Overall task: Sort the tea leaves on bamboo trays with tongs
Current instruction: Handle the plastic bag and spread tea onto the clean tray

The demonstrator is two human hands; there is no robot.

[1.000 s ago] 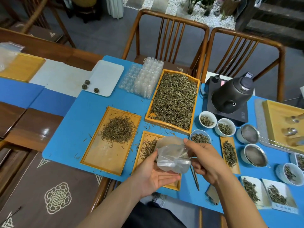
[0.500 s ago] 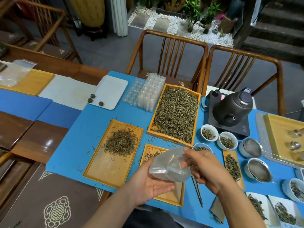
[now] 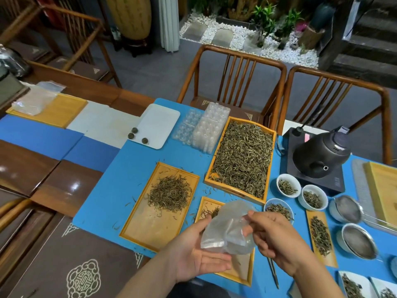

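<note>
Prep step, no sorting yet: L hand (image 3: 199,257) palm-up under clear bag (image 3: 227,231), R hand (image 3: 277,239) fingers pinching its edge. Tongs (image 3: 274,273) lie on tabletop beside near tray (image 3: 247,276); next: grab tongs

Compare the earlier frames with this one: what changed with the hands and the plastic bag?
The view tilted up toward the chairs. The clear plastic bag stays held between both hands: the left hand cradles it from below, and the right hand keeps its pinch on the bag's top edge. The tongs still lie on the blue mat, and the trays have not moved.
</note>
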